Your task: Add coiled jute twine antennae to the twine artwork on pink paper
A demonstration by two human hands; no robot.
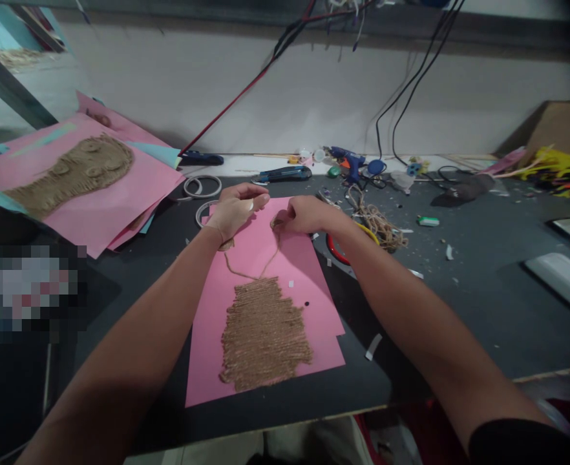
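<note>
A pink sheet point(202, 368) lies on the dark table, with rows of jute twine point(265, 332) laid side by side in a brown patch on its lower half. Above the patch, a strand of jute twine point(236, 272) makes an open V shape. My right hand point(307, 215) is closed in a pinch on a small brown twine coil point(276, 223) at the strand's right end. Over the sheet's upper left, my left hand point(236, 210) has its fingers loosely extended, with nothing visible in them. Another brown twine piece point(227, 245) shows below its wrist, partly hidden.
Pink sheets point(95, 219) bearing a twine shape lie at left. Tape rolls point(202, 186), a utility knife point(282, 174) and a blue glue gun point(353, 165) sit toward the back. Red-and-yellow scissors handles point(336, 248) and tangled twine point(379, 223) lie right of the sheet. Cables hang behind.
</note>
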